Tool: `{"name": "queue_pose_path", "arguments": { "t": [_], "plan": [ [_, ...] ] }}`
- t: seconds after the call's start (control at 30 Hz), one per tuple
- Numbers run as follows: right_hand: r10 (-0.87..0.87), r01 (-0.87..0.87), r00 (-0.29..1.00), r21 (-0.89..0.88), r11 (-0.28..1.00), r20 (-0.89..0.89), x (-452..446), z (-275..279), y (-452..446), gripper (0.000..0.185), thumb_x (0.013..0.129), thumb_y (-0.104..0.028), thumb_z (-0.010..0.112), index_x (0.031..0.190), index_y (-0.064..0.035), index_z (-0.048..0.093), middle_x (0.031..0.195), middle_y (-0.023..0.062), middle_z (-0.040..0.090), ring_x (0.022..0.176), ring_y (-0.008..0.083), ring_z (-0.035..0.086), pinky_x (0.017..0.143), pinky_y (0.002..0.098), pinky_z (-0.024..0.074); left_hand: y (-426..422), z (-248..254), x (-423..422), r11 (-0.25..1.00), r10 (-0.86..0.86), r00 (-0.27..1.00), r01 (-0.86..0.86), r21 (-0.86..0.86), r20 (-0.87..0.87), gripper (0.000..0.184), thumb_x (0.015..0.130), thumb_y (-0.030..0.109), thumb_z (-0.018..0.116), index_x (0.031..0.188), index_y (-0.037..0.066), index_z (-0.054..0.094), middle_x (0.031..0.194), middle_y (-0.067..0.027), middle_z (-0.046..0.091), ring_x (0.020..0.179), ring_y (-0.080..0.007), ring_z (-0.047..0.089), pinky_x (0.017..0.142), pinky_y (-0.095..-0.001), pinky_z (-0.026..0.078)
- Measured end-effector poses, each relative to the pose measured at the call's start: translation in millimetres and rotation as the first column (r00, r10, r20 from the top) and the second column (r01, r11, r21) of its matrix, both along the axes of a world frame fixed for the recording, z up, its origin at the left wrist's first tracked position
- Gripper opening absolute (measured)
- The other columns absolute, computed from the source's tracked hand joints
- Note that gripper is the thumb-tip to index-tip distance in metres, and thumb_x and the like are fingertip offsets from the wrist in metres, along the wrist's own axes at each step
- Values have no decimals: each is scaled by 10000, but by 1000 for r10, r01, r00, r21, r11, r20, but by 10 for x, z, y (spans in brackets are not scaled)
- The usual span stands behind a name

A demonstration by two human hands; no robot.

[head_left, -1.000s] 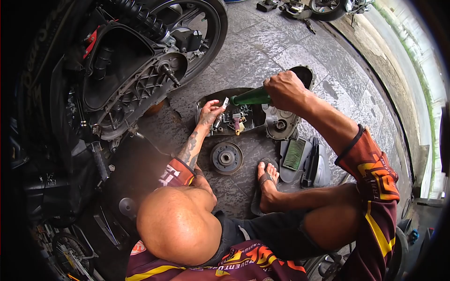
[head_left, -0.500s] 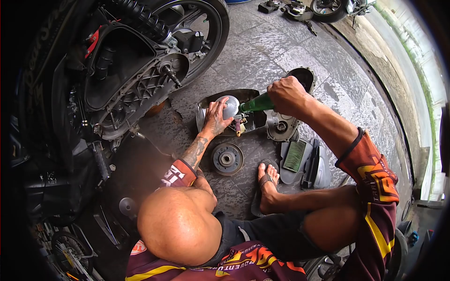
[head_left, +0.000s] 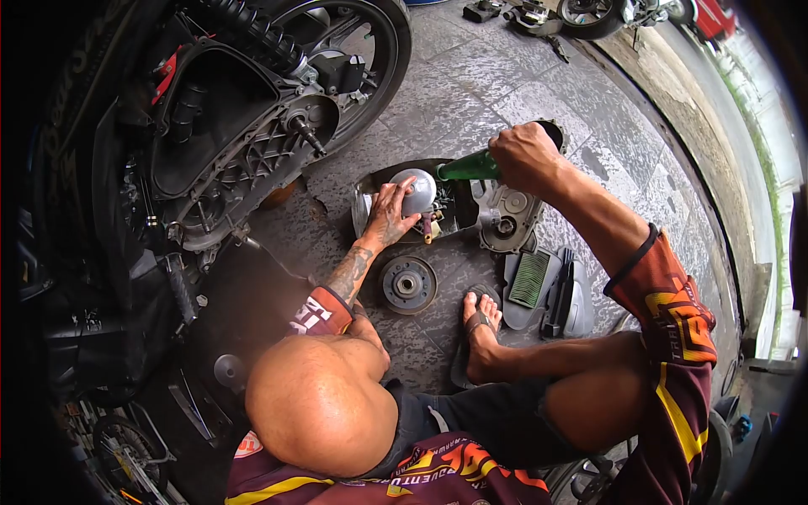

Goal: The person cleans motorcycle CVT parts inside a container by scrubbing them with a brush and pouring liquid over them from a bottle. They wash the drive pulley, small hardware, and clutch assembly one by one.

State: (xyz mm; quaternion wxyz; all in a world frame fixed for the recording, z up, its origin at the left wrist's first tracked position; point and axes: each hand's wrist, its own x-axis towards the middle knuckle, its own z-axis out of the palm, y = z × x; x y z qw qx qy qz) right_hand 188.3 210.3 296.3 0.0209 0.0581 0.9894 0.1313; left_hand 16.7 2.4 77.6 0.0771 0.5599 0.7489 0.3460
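Observation:
My left hand [head_left: 392, 212] is closed around the side of a rounded silver metal part [head_left: 418, 195], fingers over its top. This part sits over a dark open cover [head_left: 459, 220] used like a basin, with loose parts inside. A short purple and tan handle [head_left: 427, 229] sticks out beside it. In my right hand [head_left: 526, 160] is a green glass bottle [head_left: 471, 167], gripped with its neck tilted left, its mouth near the silver part's upper right edge. Whether liquid flows out, I cannot tell. A round pulley-like metal part [head_left: 408, 285] lies below on the floor.
A partly dismantled scooter with an opened engine case [head_left: 244, 160] and rear wheel [head_left: 396, 76] stands at left. A metal casing [head_left: 507, 220], a green pleated air filter [head_left: 529, 279] and a grey plastic cover [head_left: 576, 305] lie near my foot [head_left: 481, 332]. Motorbikes are at the top right.
My right hand has lifted the bottle up and to the right, so its mouth has moved away from the silver part's middle. My left hand stays nearly still. A red vehicle appears on the street.

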Motion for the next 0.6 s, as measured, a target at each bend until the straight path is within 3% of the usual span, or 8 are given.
{"name": "queue_pose_path", "arguments": {
  "t": [0.6],
  "plan": [
    [41, -40, 999, -48, 998, 28, -72, 19, -84, 63, 677, -143, 698, 698, -87, 721, 717, 124, 698, 705, 281, 709, 613, 391, 543, -23, 71, 13, 1000, -10, 1000, 10, -30, -15, 858, 723, 165, 800, 1468, 171, 374, 1206, -61, 562, 1185, -297, 481, 1016, -450, 392]
  ]
}}
